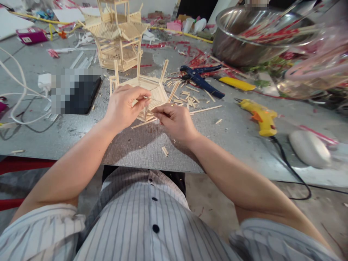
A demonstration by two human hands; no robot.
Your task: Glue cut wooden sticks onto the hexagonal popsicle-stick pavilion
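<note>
A small hexagonal frame of thin wooden sticks (152, 90) stands on the grey table (136, 145) with several posts pointing up. My left hand (122, 107) is closed on its near side, fingers pinching a stick of the frame. My right hand (175, 119) is closed just right of it, pinching a thin wooden stick (143, 123) that lies out to the left under the frame. A taller stick-built tower model (118, 34) stands behind.
Loose stick offcuts (187, 96) lie scattered right of the frame. Blue cutters (199, 78), a yellow knife (236, 83) and a yellow glue gun (259, 116) with its cord lie to the right. A steel bowl (244, 40) stands at the back right, a phone (81, 96) at the left.
</note>
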